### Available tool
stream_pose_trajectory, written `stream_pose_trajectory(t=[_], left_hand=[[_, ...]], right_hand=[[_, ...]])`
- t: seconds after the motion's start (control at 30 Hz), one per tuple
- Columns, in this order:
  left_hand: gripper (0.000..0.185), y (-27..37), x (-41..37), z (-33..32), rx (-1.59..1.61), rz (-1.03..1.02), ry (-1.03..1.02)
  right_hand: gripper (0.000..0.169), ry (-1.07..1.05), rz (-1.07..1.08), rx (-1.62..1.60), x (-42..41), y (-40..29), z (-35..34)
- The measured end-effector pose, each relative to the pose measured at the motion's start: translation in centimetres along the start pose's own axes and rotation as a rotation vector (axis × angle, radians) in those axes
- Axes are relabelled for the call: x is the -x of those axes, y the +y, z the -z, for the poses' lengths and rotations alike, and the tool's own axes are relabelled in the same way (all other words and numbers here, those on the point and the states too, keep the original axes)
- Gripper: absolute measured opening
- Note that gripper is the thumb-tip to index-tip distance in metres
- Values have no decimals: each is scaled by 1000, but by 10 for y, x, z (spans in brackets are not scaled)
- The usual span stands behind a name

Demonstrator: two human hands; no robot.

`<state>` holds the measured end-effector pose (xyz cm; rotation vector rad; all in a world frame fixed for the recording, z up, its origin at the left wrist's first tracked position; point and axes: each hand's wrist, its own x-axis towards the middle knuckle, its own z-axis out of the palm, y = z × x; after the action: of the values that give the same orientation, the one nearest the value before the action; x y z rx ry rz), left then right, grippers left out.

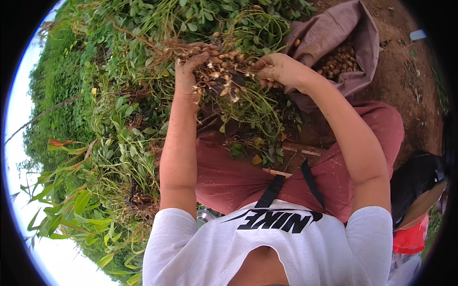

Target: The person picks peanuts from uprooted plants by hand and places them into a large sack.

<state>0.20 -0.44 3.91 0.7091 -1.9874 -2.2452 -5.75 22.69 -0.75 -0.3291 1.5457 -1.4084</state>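
My left hand (193, 64) grips the root end of an uprooted peanut plant, thumb over the roots. Clusters of soil-stained peanut pods (224, 77) hang from these roots, several with pale tips. The plant's green stems (263, 111) droop below and beyond the pods. At the right edge of the cluster is my right hand (277, 71), its muddy fingers curled; whether a pod sits between them is hidden. Just past the right wrist stands a brownish-purple sack (331, 26) with its mouth gaping, and loose peanuts (336, 62) lie inside.
Piled peanut plants (121, 143) spread along the left and far side. Bare brown soil (404, 82) lies right of the sack. A black bag (415, 182) and a red plastic bag (409, 237) are at the lower right. My bent knees (383, 121) flank the space in front.
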Motion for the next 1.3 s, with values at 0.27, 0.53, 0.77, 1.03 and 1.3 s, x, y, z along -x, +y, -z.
stream_pose_trajectory(t=[0.27, 0.53, 0.77, 1.03, 1.3], left_hand=[[23, 24, 0, 0, 129, -80, -49], [24, 11, -1, 0, 143, -77, -66], [18, 14, -3, -2, 235, -72, 39], [25, 6, -12, 13, 222, -80, 84], [18, -7, -26, 20, 303, -62, 48]], right_hand=[[9, 93, 47, -85, 9, -13, -18], [15, 71, -27, -75, 20, -7, -26], [7, 21, 48, -355, 21, -2, -35], [16, 0, 25, -386, 19, 3, -43], [34, -74, -7, -596, 23, 4, -30]])
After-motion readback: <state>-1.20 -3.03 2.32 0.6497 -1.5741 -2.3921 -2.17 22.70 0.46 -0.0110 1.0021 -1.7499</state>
